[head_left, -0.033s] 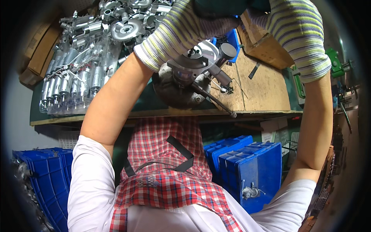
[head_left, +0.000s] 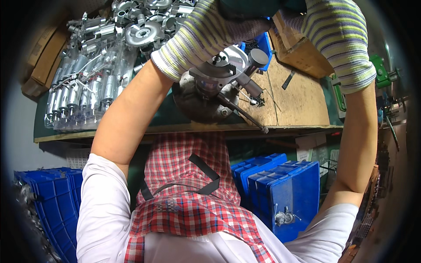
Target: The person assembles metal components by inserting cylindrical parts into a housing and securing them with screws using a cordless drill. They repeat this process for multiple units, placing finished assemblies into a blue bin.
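Both my hands are raised at the top of the view, in knitted gloves striped yellow, grey and white. A dark, smooth object lies between them, cut off by the upper edge; its kind does not show. My left hand closes on its left side, with gloved digits along its underside. My right hand grips it from the right, most fingers hidden. Below my left hand, a round metal motor housing with a side tube sits on a dark round fixture. A rod handle sticks out from the fixture toward the bench edge.
Bagged metal cylinders and a pile of metal housings cover the bench's left. Right of the fixture are a wooden board, a cardboard box and a blue bin of small black parts. Blue crates stand below the bench.
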Available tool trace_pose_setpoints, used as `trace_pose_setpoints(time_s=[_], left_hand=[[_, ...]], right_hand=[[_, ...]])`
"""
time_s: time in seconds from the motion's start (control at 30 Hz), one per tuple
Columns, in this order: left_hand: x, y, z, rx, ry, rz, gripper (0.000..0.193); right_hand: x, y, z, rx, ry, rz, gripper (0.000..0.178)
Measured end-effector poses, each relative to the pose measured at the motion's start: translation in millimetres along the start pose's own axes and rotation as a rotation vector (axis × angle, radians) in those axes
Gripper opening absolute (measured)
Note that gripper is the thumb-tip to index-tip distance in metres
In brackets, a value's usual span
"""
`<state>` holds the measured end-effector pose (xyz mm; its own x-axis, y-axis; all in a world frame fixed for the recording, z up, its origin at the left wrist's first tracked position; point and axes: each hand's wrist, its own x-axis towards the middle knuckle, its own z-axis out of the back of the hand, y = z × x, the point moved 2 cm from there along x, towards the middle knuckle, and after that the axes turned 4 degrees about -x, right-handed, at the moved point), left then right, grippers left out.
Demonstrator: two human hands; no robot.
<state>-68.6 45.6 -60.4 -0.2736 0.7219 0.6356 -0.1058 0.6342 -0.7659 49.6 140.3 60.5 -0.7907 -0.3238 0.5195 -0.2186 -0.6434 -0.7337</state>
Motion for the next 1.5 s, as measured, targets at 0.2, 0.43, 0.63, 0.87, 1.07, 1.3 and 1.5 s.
trace_pose_setpoints(time_s=[0.2,0.43,0.63,0.87,1.07,1.3,1.5], left_hand=[[-15.0,-1.5,7.4,0.057,-0.038,-0.049,0.026],[-17.8,-8.4,-1.4,0.225,-0.184,0.040,0.040],[-26.0,-2.7,5.8,0.662,-0.363,0.037,0.030],[-13.6,0.5,-14.7,0.658,-0.388,-0.216,0.054],[-0.4,-70.7,-21.1,1.025,-0.218,-0.599,0.050],[-45.8,0.0,-80.5,1.125,0.213,-0.661,0.053],[-119.1,130.1,-148.2,1.036,0.391,-0.137,0.055]], right_hand=[[5.8,14.8,0.2,-0.112,0.172,-0.071,0.043],[-0.2,12.8,28.8,-0.089,0.332,-0.182,0.055],[-6.3,8.0,35.2,0.492,0.013,-0.246,0.040],[-24.9,-36.1,17.5,0.685,-0.045,0.093,0.034],[-61.1,-84.1,-10.3,0.525,0.080,-0.120,0.028],[-164.4,-116.6,-94.7,0.140,0.326,-0.478,0.033],[-298.5,-108.2,-155.6,0.162,0.407,-1.081,0.050]])
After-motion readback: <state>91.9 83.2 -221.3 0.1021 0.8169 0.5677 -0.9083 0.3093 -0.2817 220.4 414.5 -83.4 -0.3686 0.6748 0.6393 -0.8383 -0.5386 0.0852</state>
